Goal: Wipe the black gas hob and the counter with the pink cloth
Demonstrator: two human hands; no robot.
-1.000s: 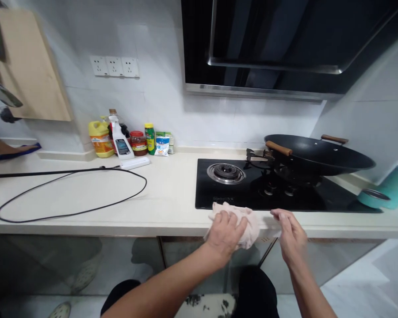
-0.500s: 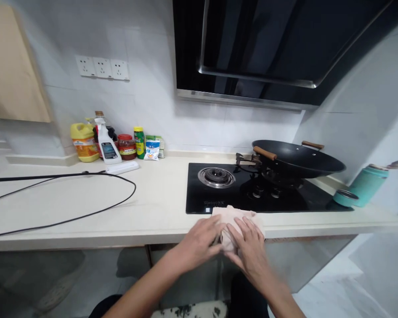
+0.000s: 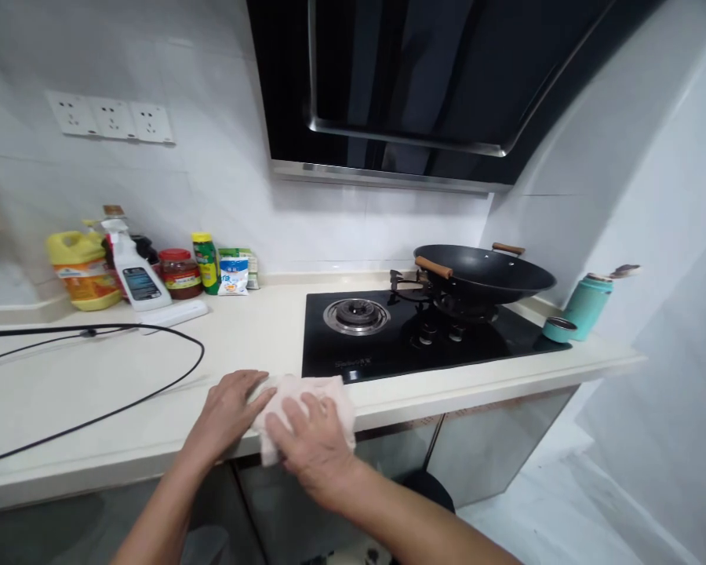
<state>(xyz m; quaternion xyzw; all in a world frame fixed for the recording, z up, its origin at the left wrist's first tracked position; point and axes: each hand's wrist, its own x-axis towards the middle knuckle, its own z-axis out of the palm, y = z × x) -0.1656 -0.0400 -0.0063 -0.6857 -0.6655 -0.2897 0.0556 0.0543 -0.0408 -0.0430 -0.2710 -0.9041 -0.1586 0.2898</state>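
A pale pink cloth (image 3: 340, 392) lies on the counter's front edge, by the cooktop's left front corner, part of it hanging over the edge. My right hand (image 3: 318, 443) presses down on the cloth, fingers bent and gripping it against the counter. On its left side, my left hand (image 3: 227, 412) rests with fingers stretched and the thumb touching the cloth's edge. Just behind is the black glass cooktop (image 3: 341, 349), with a bare round burner (image 3: 357, 315) on its left. A large black wok (image 3: 494, 275) with wooden handles sits over the right burner.
A black cable (image 3: 182, 380) loops across the counter at left. Behind it stand a yellow jug (image 3: 85, 271), a white spray bottle (image 3: 135, 271), a red-lidded jar (image 3: 180, 276) and small packets (image 3: 234, 276). A teal bottle (image 3: 589, 308) stands at right. Overhead hangs a range hood (image 3: 400, 78).
Both hands and the cloth have moved left along the counter edge, from in front of the cooktop to its left front corner. The view has turned to the right.
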